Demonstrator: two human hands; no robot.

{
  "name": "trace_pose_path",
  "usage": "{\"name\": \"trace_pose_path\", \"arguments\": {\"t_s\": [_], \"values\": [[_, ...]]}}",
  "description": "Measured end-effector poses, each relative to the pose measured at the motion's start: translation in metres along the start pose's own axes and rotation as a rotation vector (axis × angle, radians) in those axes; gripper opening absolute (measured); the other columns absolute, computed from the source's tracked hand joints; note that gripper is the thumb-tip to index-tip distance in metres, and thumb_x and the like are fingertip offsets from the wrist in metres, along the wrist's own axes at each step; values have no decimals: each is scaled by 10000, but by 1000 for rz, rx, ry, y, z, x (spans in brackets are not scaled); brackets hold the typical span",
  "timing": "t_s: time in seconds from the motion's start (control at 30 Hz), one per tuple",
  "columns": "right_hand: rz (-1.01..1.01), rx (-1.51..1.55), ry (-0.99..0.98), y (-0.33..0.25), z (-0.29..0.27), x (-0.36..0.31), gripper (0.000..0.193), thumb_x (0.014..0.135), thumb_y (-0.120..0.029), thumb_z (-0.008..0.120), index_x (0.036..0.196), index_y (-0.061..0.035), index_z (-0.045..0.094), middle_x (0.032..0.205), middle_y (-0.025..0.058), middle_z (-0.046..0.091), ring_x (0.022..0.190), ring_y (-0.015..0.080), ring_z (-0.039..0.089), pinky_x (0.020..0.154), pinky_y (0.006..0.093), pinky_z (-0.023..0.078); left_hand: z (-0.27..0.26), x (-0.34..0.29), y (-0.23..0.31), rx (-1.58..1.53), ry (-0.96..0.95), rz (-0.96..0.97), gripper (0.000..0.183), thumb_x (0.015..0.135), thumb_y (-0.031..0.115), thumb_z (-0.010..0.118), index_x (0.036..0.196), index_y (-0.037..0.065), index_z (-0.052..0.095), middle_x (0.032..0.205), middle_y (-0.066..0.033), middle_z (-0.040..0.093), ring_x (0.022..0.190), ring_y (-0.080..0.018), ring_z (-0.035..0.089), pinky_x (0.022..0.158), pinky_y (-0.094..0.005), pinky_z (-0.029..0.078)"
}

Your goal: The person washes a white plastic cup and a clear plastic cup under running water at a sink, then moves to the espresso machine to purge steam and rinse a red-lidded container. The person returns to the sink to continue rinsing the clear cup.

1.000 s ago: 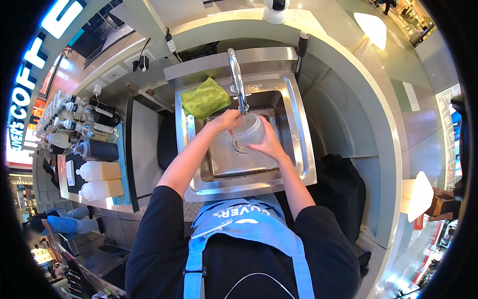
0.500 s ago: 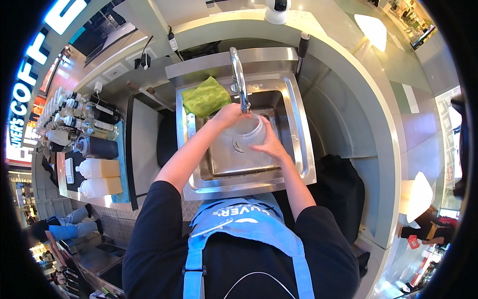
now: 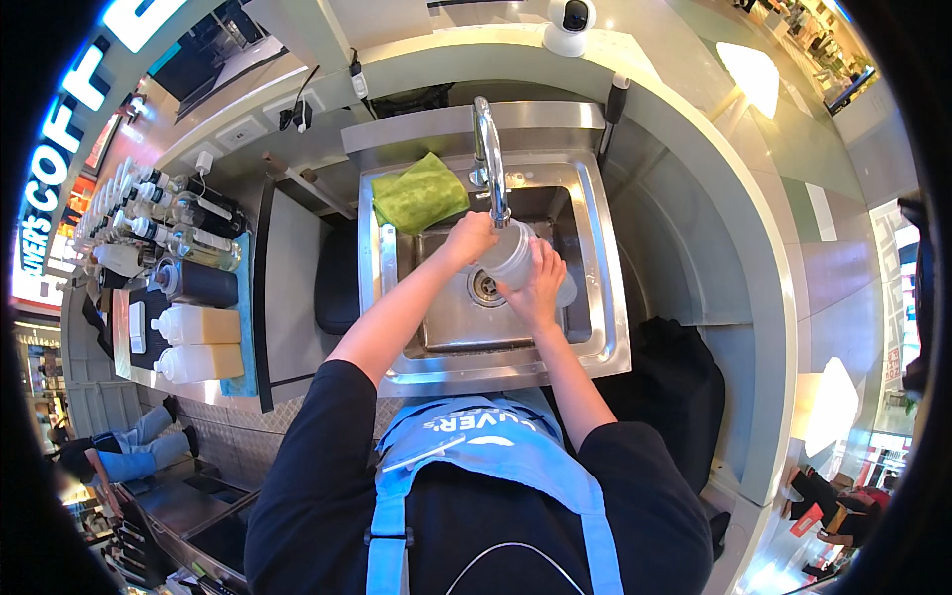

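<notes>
Over the sink basin (image 3: pixel 451 322), my right hand (image 3: pixel 536 285) is wrapped round a translucent plastic container (image 3: pixel 507 262). The container is tilted, with its wide ringed mouth up by the spout and its other end showing right of my fingers. My left hand (image 3: pixel 470 239) is closed at the container's left rim, just below the faucet (image 3: pixel 486 149). What its fingers hold, if anything, is hidden. A folded green cloth (image 3: pixel 421 193) lies on the sink's back left ledge. The round drain (image 3: pixel 484 289) shows below the container.
On the left counter stand several pump bottles (image 3: pixel 198 248) and two squat bottles of pale yellow liquid (image 3: pixel 203 325), beside a blue mat (image 3: pixel 238 382). A curved partition (image 3: pixel 744 248) wraps round the right side. A white camera (image 3: pixel 569 25) stands on the ledge behind.
My right hand has turned and tipped the container, so its other end now shows at the right and the drain is uncovered. My left hand stays by the rim.
</notes>
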State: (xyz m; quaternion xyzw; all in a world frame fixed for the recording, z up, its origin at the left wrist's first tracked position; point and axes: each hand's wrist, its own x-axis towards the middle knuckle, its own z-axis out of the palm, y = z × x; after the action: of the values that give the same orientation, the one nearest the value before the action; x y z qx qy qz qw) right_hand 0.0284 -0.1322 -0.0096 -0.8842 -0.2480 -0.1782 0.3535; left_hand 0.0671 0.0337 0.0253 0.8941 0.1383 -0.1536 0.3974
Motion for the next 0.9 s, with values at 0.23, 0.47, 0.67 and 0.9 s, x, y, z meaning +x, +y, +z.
{"name": "trace_pose_path", "arguments": {"t_s": [0.23,0.47,0.67,0.9], "values": [[75,49,28,5,-4,-12,997,471,-180,773,1290,-63,217,1208,183,350,1104,354,349,935,470,251,36,10,-13,452,230,417,292,837,299,532,779,16,491,681,-214,583,591,-345,593,499,-437,472],[297,400,-10,19,4,-7,998,515,-223,797,1295,-21,209,1215,179,378,1146,314,380,961,414,303,18,8,-22,-85,-45,193,356,857,317,536,1081,59,437,783,-95,589,664,-191,580,592,-340,469],[459,993,-320,34,16,16,983,544,-229,810,1294,-12,213,1251,154,362,1171,243,376,983,355,307,8,-15,-42,-610,-57,318,445,836,349,565,1140,36,480,1185,-123,445,1019,-177,486,855,-302,404],[565,963,-437,33,13,38,943,555,-207,801,1301,-23,254,1234,137,411,1155,236,401,980,339,311,5,-25,-51,-477,91,252,383,782,348,622,1051,85,547,1259,-121,409,1080,-240,461,945,-343,332]]}}
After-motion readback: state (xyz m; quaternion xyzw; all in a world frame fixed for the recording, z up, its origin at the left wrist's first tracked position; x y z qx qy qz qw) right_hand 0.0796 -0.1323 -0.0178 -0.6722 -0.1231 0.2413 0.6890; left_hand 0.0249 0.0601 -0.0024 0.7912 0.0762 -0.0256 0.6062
